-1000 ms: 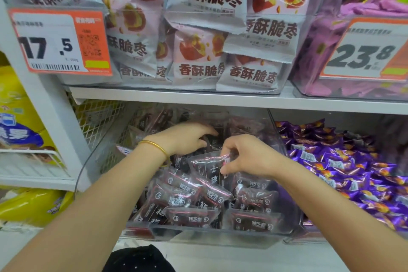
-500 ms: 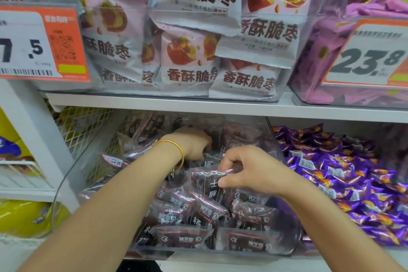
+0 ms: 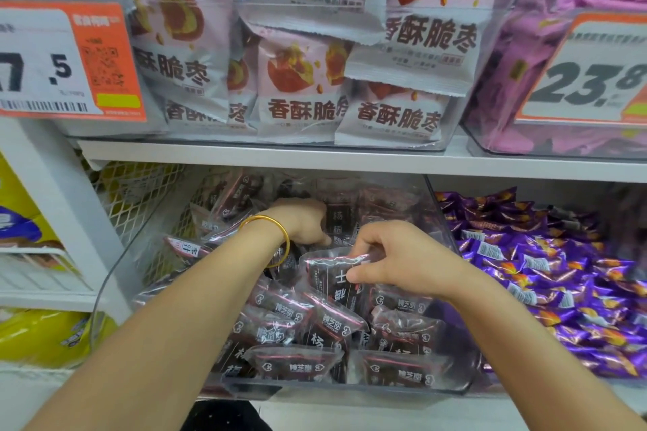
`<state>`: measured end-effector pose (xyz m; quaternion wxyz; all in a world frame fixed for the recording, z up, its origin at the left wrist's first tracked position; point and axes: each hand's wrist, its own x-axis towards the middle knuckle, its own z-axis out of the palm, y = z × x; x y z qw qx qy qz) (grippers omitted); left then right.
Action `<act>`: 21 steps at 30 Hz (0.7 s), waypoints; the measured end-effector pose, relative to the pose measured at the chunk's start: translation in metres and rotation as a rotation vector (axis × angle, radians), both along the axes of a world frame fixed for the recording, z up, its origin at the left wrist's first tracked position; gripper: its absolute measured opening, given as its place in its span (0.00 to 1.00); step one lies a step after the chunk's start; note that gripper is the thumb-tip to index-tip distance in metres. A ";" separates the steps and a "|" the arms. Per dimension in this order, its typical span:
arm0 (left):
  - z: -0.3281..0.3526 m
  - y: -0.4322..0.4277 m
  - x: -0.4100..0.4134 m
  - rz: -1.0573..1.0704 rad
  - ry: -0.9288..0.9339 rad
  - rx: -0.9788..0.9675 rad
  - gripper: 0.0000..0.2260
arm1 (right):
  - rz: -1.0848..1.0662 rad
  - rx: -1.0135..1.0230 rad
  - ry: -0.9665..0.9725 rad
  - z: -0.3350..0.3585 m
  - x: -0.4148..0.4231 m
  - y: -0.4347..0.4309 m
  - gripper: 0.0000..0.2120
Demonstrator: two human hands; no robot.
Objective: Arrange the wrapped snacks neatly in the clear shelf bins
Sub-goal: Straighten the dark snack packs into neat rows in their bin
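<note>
White store shelf (image 3: 245,157), clear plastic bin (image 3: 315,390): right hand (image 3: 402,259) pinches a maroon snack packet (image 3: 329,276); left hand (image 3: 301,220) is buried, can't tell.

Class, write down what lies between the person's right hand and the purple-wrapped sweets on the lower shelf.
In the head view, the clear plastic bin's right side wall stands between the right hand, pinching a dark clear-wrapped snack packet, and the purple-wrapped sweets.
</note>
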<state>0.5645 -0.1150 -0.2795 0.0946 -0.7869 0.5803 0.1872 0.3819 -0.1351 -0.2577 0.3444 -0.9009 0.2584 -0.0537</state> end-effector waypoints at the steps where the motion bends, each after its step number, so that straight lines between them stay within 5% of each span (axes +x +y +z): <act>1: -0.001 0.000 0.000 0.018 -0.002 -0.021 0.16 | -0.001 0.003 -0.001 0.000 0.000 0.000 0.10; 11: 0.003 0.002 0.001 0.168 0.237 -0.172 0.10 | -0.065 -0.012 -0.040 -0.004 0.001 -0.003 0.13; 21: 0.003 0.006 0.001 0.159 0.088 -0.529 0.08 | -0.110 0.001 0.047 -0.006 0.001 -0.003 0.09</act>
